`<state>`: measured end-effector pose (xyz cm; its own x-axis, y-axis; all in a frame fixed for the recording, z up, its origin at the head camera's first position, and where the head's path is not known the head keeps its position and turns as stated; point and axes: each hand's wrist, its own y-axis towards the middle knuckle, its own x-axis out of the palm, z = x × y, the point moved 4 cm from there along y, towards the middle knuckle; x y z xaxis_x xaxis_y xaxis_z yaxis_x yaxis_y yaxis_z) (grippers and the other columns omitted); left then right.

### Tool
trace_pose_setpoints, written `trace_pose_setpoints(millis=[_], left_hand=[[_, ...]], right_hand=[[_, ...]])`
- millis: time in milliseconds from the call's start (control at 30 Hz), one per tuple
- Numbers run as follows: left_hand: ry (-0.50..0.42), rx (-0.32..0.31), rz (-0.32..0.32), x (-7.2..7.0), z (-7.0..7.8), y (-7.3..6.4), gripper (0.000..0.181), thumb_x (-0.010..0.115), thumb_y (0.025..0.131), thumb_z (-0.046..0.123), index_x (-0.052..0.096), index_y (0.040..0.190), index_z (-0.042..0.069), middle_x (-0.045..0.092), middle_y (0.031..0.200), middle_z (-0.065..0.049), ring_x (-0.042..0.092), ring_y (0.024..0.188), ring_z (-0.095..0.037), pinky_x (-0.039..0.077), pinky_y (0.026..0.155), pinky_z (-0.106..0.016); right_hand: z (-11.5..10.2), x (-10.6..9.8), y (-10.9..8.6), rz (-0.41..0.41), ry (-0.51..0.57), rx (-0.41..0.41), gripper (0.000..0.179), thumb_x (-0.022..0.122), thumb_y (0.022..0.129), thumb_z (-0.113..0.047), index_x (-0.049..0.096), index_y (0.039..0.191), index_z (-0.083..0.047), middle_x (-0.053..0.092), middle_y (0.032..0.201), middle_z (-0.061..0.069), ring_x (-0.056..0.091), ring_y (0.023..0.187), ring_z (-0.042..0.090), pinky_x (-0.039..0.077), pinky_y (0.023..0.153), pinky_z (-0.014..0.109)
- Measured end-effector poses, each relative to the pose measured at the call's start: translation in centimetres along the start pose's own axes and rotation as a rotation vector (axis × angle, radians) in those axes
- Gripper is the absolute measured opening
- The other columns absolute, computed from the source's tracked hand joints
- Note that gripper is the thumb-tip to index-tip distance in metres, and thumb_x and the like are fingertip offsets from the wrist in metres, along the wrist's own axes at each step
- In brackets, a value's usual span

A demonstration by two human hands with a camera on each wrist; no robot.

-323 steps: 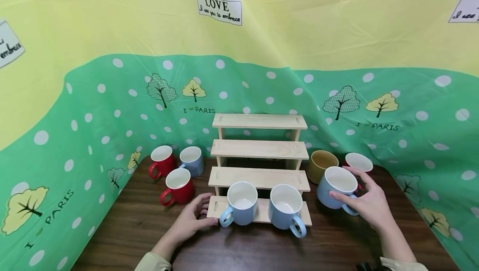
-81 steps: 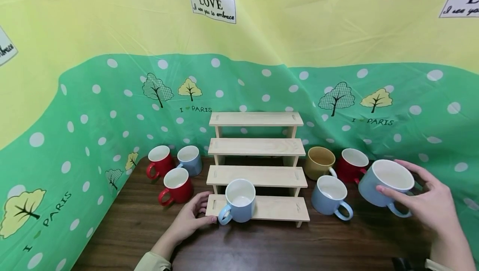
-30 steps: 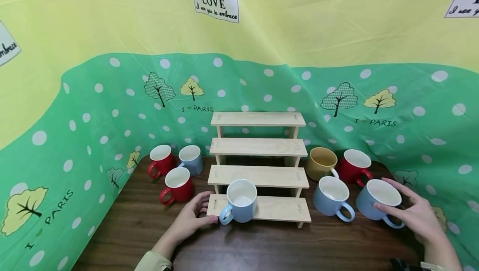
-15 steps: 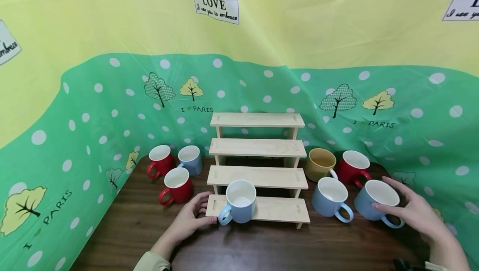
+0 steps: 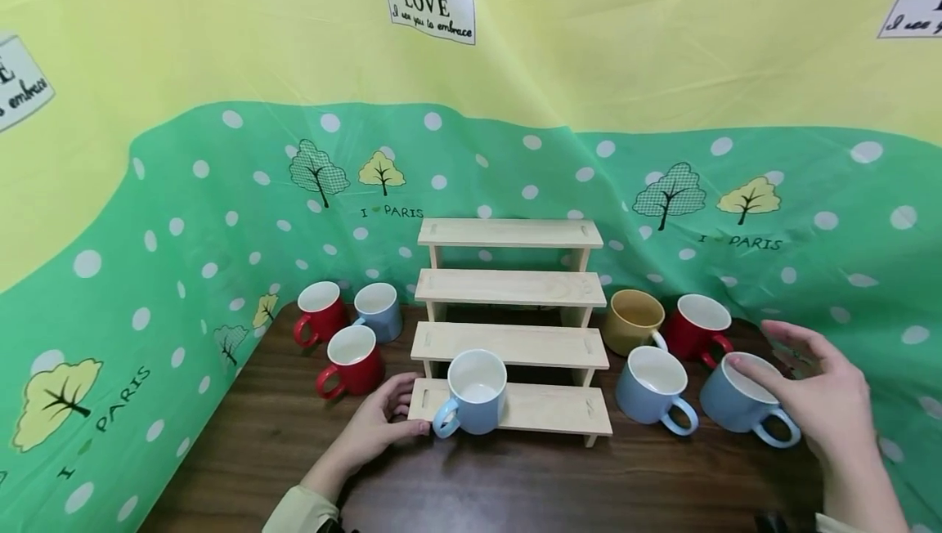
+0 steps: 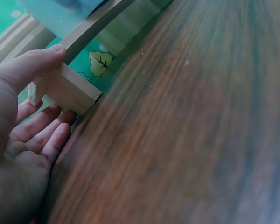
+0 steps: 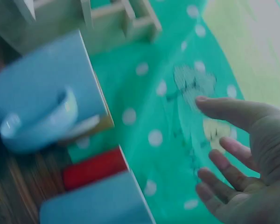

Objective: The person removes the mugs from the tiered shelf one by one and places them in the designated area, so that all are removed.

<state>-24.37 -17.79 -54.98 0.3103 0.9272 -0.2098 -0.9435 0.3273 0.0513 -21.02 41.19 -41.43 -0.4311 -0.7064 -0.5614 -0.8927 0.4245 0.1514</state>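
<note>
My left hand (image 5: 375, 418) grips the left end of the lowest step of a four-step wooden display stand (image 5: 508, 345). In the left wrist view its thumb presses the step's edge while the fingers (image 6: 44, 128) curl by the side support. A light-blue mug (image 5: 482, 410) stands upright on that step, left of centre. At the right, my right hand (image 5: 817, 394) hovers over a light-blue mug (image 5: 728, 406), fingers spread and holding nothing. The right wrist view shows that mug (image 7: 93, 200) apart from the hand. Another light-blue mug (image 5: 643, 394) stands to its left, handle toward me.
Behind the right-hand blue mugs stand a mustard mug (image 5: 633, 324) and a red mug (image 5: 695, 329). Left of the stand are two red mugs (image 5: 355, 361) and a blue mug (image 5: 379, 312). A printed green and yellow cloth (image 5: 515, 165) surrounds the dark wooden table (image 5: 574, 492).
Two blue mugs now stand on the table at the right; one came off the lowest step. My right hand has just let go of the farther-right one and risen. My left hand has stayed put.
</note>
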Motion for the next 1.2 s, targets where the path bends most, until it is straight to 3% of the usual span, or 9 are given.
trace_pose_setpoints(millis=[100,200,367,533,733,867,1000,1100,1200], left_hand=[[-0.009,-0.011,-0.007,0.1,0.1,0.2,0.077,0.092,0.089,0.011,0.052,0.154,-0.001,0.065,0.142,-0.021,0.066,0.119,-0.027,0.054,0.099,-0.026],[-0.011,-0.013,-0.010,0.1,0.4,0.2,0.078,0.092,0.089,0.010,0.051,0.154,-0.002,0.065,0.143,-0.022,0.066,0.119,-0.025,0.054,0.099,-0.025],[0.012,-0.011,-0.007,0.3,0.8,-0.3,0.079,0.090,0.091,0.010,0.047,0.156,-0.003,0.061,0.148,-0.025,0.067,0.120,-0.029,0.055,0.099,-0.026],[0.075,-0.010,-0.013,0.6,1.6,-0.9,0.082,0.088,0.094,0.013,0.042,0.160,-0.003,0.055,0.155,-0.029,0.068,0.126,-0.037,0.056,0.098,-0.026],[0.135,0.009,-0.017,0.1,3.2,-1.0,0.080,0.089,0.093,0.011,0.045,0.157,-0.005,0.055,0.153,-0.031,0.068,0.126,-0.042,0.060,0.095,-0.030],[0.156,0.009,-0.029,-0.3,3.8,-1.0,0.078,0.089,0.093,0.010,0.046,0.156,-0.005,0.054,0.154,-0.031,0.069,0.124,-0.041,0.062,0.094,-0.034],[0.187,-0.001,-0.044,-0.4,4.0,-1.0,0.075,0.088,0.094,0.011,0.047,0.156,-0.003,0.054,0.154,-0.031,0.071,0.121,-0.038,0.062,0.093,-0.034],[0.202,-0.023,-0.053,-0.4,4.0,-1.0,0.074,0.087,0.095,0.012,0.049,0.156,-0.001,0.054,0.155,-0.030,0.074,0.114,-0.032,0.062,0.090,-0.031],[0.214,-0.042,-0.057,-0.6,4.1,-1.0,0.073,0.087,0.095,0.013,0.049,0.156,-0.001,0.054,0.155,-0.030,0.075,0.105,-0.027,0.061,0.087,-0.029]], right_hand=[[-1.2,0.6,-1.2,-0.058,0.123,-0.092,0.065,0.093,0.092,-0.027,0.062,0.148,-0.023,0.061,0.126,-0.025,0.058,0.107,-0.014,0.050,0.077,0.005],[-2.5,1.7,-2.2,-0.135,0.139,-0.199,0.057,0.091,0.093,-0.020,0.064,0.143,-0.018,0.065,0.121,-0.025,0.063,0.104,-0.013,0.050,0.082,0.006],[-4.1,4.0,-3.8,-0.224,0.148,-0.316,0.065,0.091,0.092,-0.011,0.057,0.147,-0.009,0.063,0.128,-0.018,0.063,0.111,-0.008,0.049,0.091,0.006],[-4.7,6.2,-5.3,-0.302,0.183,-0.335,0.074,0.090,0.092,-0.009,0.050,0.154,-0.006,0.060,0.137,-0.011,0.061,0.120,-0.004,0.051,0.094,0.009],[-5.2,8.5,-7.1,-0.382,0.162,-0.324,0.073,0.092,0.092,-0.018,0.054,0.154,-0.007,0.063,0.145,0.013,0.066,0.119,0.002,0.055,0.094,0.016],[-5.3,10.0,-8.0,-0.428,0.124,-0.326,0.075,0.093,0.091,-0.027,0.056,0.153,-0.009,0.064,0.149,0.014,0.067,0.124,0.007,0.057,0.097,0.021],[-5.0,11.2,-8.9,-0.470,0.110,-0.349,0.078,0.096,0.088,-0.027,0.057,0.152,-0.005,0.064,0.150,0.017,0.068,0.130,0.023,0.058,0.101,0.026],[-4.6,12.2,-9.3,-0.518,0.102,-0.314,0.084,0.097,0.086,-0.027,0.054,0.154,-0.001,0.061,0.153,0.022,0.067,0.133,0.037,0.058,0.104,0.032],[-4.2,13.3,-9.4,-0.567,0.081,-0.264,0.090,0.097,0.086,-0.028,0.050,0.156,0.004,0.058,0.155,0.027,0.065,0.134,0.041,0.057,0.106,0.039]])
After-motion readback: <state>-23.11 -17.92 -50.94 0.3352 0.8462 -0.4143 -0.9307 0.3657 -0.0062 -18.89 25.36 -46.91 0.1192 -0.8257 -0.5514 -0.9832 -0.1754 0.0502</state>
